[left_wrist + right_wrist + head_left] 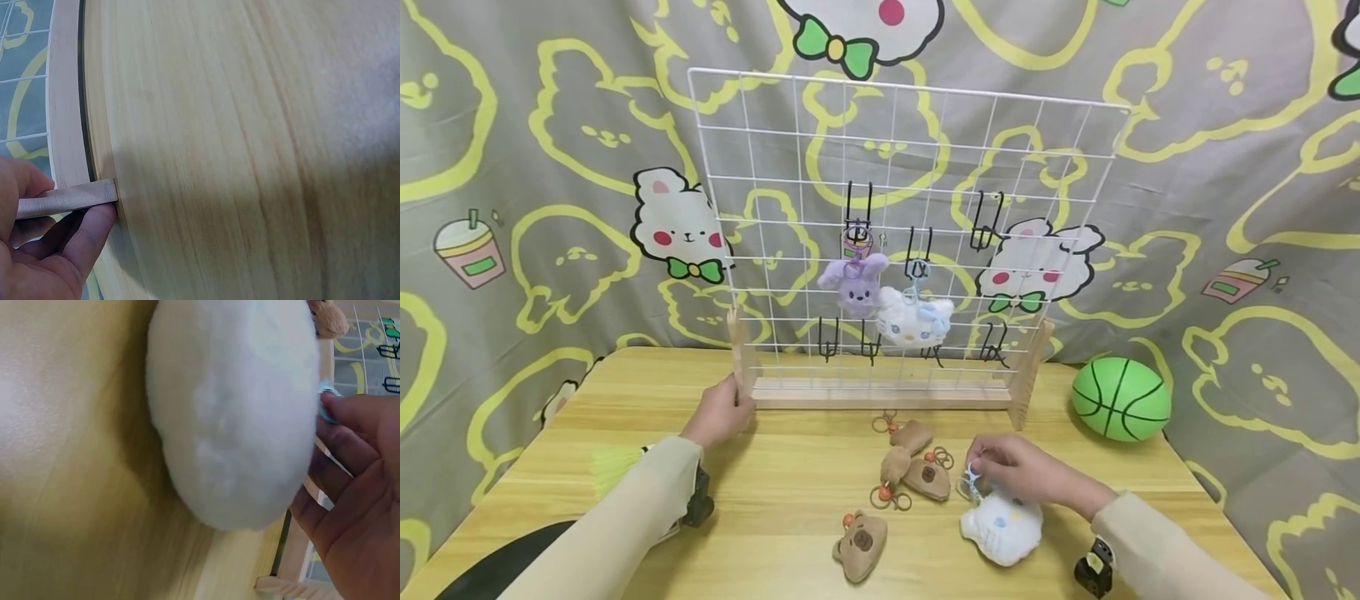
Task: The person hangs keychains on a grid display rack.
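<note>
Toward the right edge of the wood-grained surface (775, 517), the right grip (1030, 475) pinches a fluffy, rounded white plush (1000, 532) by its pale-blue clasp (973, 477). Farther back, the left grip (721, 413) clasps the flat wooden upright (75, 197) of a white wire rack (793, 77).

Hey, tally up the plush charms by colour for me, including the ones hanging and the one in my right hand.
Brown plush charms: 4, all on the table
White plush charms: 2, one hanging, one held by the right hand
Purple plush charm: 1, hanging
Total: 7
</note>
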`<state>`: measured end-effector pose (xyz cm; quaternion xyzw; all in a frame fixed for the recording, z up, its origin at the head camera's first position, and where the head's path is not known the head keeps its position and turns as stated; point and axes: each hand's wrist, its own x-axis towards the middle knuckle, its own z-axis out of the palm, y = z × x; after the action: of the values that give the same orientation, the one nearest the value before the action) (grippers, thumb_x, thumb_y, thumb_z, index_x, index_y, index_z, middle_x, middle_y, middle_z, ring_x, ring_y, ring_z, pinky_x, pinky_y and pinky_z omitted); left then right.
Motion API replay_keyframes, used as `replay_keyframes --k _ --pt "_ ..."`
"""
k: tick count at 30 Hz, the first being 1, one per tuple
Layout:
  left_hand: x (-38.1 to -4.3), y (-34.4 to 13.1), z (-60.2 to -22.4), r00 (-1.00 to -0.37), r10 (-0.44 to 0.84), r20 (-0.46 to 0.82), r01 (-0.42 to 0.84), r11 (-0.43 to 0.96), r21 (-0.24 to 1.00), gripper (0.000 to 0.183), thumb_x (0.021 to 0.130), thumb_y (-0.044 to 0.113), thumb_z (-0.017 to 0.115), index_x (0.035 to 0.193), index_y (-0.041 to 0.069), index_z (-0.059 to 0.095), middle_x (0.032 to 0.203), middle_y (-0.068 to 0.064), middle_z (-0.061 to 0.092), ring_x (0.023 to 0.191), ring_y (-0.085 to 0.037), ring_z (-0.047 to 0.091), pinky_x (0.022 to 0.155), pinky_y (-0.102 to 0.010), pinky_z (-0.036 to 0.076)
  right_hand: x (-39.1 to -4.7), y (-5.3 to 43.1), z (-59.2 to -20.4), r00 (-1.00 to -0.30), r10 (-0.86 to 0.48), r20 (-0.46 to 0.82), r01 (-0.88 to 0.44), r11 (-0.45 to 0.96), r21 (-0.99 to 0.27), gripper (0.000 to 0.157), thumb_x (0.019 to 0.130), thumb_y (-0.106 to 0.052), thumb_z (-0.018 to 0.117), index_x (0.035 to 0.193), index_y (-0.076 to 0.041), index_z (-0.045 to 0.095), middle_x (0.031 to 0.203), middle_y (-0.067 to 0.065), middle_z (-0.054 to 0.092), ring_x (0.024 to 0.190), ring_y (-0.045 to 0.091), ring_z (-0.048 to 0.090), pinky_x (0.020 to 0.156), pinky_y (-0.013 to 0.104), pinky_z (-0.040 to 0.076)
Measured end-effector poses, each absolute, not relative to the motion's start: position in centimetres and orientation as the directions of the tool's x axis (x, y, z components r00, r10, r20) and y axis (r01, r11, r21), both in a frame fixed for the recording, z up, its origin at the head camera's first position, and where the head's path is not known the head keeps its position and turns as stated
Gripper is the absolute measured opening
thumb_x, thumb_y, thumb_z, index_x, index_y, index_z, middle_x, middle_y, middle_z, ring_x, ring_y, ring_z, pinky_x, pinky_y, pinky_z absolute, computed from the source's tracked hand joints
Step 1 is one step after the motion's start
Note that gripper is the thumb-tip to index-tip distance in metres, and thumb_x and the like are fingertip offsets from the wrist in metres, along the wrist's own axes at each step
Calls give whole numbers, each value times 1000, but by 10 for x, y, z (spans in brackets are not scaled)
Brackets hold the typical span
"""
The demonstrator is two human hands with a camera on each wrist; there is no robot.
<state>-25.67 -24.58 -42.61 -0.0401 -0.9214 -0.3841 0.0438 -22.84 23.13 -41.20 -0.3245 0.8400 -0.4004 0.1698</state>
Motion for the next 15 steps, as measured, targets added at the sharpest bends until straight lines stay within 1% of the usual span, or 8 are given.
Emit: replay_keyframes --k 4,6,11,13,15 --pt "-258 -246 -427 -994 46 100 104 696 711 53 95 3 49 144 -18 44 90 -24 68 63 -17 58 53 -29 47 -230 235 -416 -735 -675 -65 -304 414 -858 21 111 -12 45 107 4 58 101 15 77 93 21 75 85 27 60" --pt "-259 -247 -427 -995 48 85 95 686 721 54 96 4 48 145 -18 43 89 -24 68 63 -17 59 52 -29 48 -230 237 -417 -738 -671 -73 -275 398 -875 22 111 -11 43 109 6 55 103 18 74 95 22 76 86 28 61" --pt "-260 -248 -428 -996 58 73 93 677 730 56 95 5 47 146 -18 42 82 -17 67 62 -15 59 50 -28 46 -230 239 -420 -764 -640 -75 -262 415 -871 22 112 -14 42 112 6 52 98 15 68 84 14 71 78 28 60" --pt "-260 -249 -429 -995 61 76 97 679 728 56 95 5 47 145 -18 42 80 -16 67 61 -15 58 50 -28 46 -230 239 -421 -763 -641 -84 -231 392 -890 24 112 -15 41 114 7 50 98 20 70 82 16 73 78 28 60" --pt "-260 -249 -429 -995 61 73 95 677 730 55 95 5 47 145 -18 43 79 -15 67 62 -16 58 50 -28 46 -230 240 -421 -757 -648 -89 -200 359 -912 26 113 -15 41 115 9 49 103 25 72 86 19 76 81 28 61"
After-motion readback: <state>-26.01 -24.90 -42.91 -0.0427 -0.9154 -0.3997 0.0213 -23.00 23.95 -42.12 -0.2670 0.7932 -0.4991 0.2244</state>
